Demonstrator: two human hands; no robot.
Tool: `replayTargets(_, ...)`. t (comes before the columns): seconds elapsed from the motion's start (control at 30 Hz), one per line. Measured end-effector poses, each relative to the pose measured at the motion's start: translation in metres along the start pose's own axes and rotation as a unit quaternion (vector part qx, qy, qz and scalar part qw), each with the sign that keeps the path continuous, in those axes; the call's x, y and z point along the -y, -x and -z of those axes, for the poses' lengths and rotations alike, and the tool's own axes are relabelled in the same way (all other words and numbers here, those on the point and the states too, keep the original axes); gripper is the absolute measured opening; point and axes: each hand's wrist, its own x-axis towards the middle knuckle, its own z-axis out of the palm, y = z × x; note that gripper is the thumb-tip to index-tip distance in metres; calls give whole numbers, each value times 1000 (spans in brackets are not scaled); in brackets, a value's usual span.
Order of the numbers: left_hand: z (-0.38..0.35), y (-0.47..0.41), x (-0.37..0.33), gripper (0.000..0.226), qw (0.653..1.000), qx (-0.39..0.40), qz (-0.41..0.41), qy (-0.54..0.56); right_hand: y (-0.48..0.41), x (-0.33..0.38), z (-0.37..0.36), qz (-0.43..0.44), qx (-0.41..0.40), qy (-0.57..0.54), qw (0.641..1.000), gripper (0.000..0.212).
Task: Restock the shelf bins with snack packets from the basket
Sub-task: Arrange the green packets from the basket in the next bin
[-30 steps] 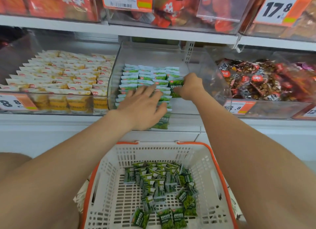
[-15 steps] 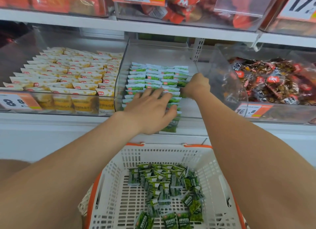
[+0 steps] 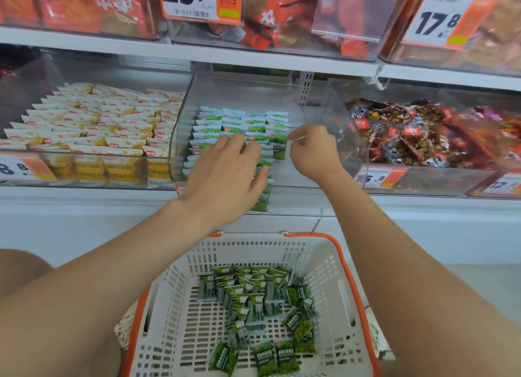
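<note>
Rows of green snack packets stand in the clear middle shelf bin. My left hand lies flat on the front rows, fingers straight, pressing them. My right hand is at the right-hand column, its fingers curled and pinching the white top edge of a green packet that stands at the front of that column. Below, a white basket with an orange rim holds several loose green packets.
A bin of yellow-and-white packets is to the left, and a bin of dark red-labelled packets to the right. Red packets fill the upper shelf behind price tags. The right part of the middle bin's floor is bare.
The view has shifted slightly. My right hand has drawn back a little from the right-hand column while still pinching a packet. My left hand stays pressed on the rows.
</note>
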Motion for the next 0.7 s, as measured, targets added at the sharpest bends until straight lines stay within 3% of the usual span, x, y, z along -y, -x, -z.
replayTargets(0.1,11,17,-19,31,999,-3,22,47,51,7,8,120,-138,-66,981,21)
replayTargets(0.17,7,28,-29,41,994,97,22,37,86,3,5,175,-180,-95,963,16)
replayTargets(0.23,-4,39,-33,42,968,250,10,0,113,-12,-9,199,-166,-88,962,14)
replayTargets(0.33,-28,55,-38,36,891,450,-32,-49,136,-53,-40,185,-57,-38,980,16)
replayTargets(0.43,-54,71,-39,36,844,530,-71,-40,146,-104,-75,101,126,81,983,21)
replayTargets(0.53,-75,84,-36,33,819,565,-90,-32,161,-158,-125,31,291,182,939,20)
replayTargets(0.6,-87,91,-33,27,813,572,-103,-43,175,-182,-160,19,390,250,886,23)
replayTargets(0.7,-99,98,-27,24,807,573,-117,-80,200,-199,-210,21,501,272,822,43)
